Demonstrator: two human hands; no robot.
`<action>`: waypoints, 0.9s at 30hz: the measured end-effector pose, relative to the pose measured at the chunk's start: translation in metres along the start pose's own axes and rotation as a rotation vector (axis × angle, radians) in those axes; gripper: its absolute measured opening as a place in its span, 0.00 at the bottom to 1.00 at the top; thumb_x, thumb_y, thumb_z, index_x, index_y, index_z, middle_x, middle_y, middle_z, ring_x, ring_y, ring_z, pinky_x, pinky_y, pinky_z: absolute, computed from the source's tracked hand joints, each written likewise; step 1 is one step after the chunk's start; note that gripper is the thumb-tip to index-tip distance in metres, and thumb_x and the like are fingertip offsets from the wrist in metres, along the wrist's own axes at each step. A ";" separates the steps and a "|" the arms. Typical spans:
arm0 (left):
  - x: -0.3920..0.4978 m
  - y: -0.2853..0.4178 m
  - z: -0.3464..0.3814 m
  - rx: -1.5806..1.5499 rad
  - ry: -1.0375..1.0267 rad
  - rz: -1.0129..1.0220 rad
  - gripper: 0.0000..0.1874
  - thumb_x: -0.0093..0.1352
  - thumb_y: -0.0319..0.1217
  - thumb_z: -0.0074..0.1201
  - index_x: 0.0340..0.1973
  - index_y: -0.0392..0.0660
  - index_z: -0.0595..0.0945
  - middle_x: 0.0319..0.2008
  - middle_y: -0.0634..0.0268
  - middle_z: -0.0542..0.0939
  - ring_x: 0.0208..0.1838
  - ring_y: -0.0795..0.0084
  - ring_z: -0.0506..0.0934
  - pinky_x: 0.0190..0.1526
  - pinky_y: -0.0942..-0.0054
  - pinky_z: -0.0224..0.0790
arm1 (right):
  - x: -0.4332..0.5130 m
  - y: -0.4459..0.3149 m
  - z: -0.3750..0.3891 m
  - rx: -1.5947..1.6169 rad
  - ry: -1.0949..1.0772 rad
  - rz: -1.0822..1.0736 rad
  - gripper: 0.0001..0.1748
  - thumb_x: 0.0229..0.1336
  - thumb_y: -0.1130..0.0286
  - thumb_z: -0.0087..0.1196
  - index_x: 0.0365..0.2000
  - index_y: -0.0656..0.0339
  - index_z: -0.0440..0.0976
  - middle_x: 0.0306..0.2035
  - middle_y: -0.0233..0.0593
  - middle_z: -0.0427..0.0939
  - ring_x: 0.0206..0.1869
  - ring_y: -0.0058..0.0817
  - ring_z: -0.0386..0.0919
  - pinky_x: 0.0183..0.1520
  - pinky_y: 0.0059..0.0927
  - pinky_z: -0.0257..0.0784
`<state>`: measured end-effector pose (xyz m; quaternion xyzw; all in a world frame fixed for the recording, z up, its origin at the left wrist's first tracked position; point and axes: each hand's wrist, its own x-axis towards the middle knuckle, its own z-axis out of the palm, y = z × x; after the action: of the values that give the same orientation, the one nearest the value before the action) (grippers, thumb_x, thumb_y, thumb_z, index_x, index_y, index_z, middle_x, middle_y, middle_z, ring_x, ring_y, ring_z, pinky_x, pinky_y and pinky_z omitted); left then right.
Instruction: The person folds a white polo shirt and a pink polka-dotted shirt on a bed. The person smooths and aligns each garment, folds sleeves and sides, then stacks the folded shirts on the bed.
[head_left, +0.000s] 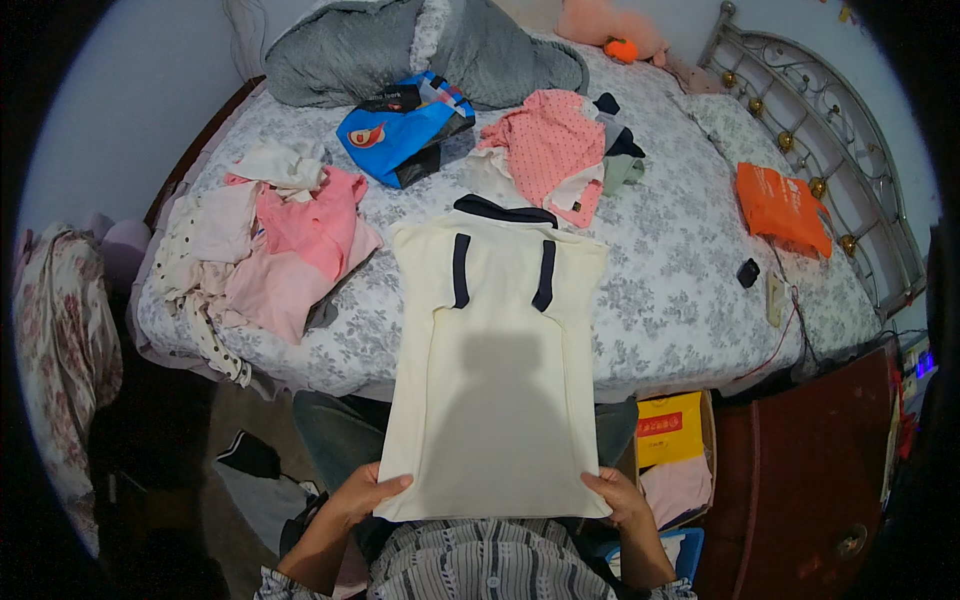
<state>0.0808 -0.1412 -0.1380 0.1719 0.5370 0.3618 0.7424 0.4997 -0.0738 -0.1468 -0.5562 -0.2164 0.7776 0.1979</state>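
A cream shirt (495, 315) with navy trim is spread flat before me, its navy collar (504, 210) pointing away over the bed. Its sleeves are folded inward, so two navy cuffs (461, 270) lie on the body. My left hand (377, 489) pinches the bottom left corner of the hem, thumb on top. At the bottom right corner my right hand (609, 491) grips the hem the same way. The hem end hangs over my lap, past the edge of the bed, and a dark shadow falls across the lower cloth.
Pink and white clothes (300, 232) are heaped on the left of the bed (675, 300). A blue bag (409, 131) and a pink dotted garment (555, 150) lie behind the shirt. On the right are an orange bag (784, 210), a power strip (776, 300) and a reddish-brown cabinet (817, 465).
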 end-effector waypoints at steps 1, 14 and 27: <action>-0.005 -0.002 -0.002 0.007 -0.013 -0.009 0.19 0.68 0.32 0.62 0.51 0.35 0.81 0.43 0.64 0.83 0.42 0.76 0.79 0.45 0.75 0.72 | -0.005 0.002 0.000 -0.037 -0.011 -0.010 0.16 0.64 0.64 0.57 0.47 0.65 0.78 0.39 0.36 0.82 0.38 0.24 0.80 0.44 0.28 0.76; 0.055 0.095 0.019 -0.408 -0.092 -0.067 0.18 0.71 0.40 0.47 0.49 0.41 0.77 0.35 0.58 0.82 0.27 0.66 0.78 0.20 0.73 0.70 | 0.047 -0.114 0.016 0.391 -0.097 -0.173 0.19 0.65 0.60 0.51 0.49 0.62 0.73 0.47 0.45 0.79 0.45 0.35 0.80 0.46 0.39 0.78; 0.137 0.167 0.043 0.341 0.540 0.807 0.25 0.67 0.42 0.61 0.48 0.33 0.76 0.43 0.61 0.79 0.41 0.77 0.75 0.43 0.77 0.69 | 0.115 -0.193 0.026 0.037 0.327 -0.696 0.15 0.68 0.60 0.50 0.42 0.63 0.75 0.37 0.34 0.80 0.34 0.23 0.77 0.38 0.26 0.74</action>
<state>0.0835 0.0768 -0.1067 0.3845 0.6517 0.5585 0.3399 0.4534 0.1467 -0.1215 -0.5625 -0.3440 0.5685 0.4920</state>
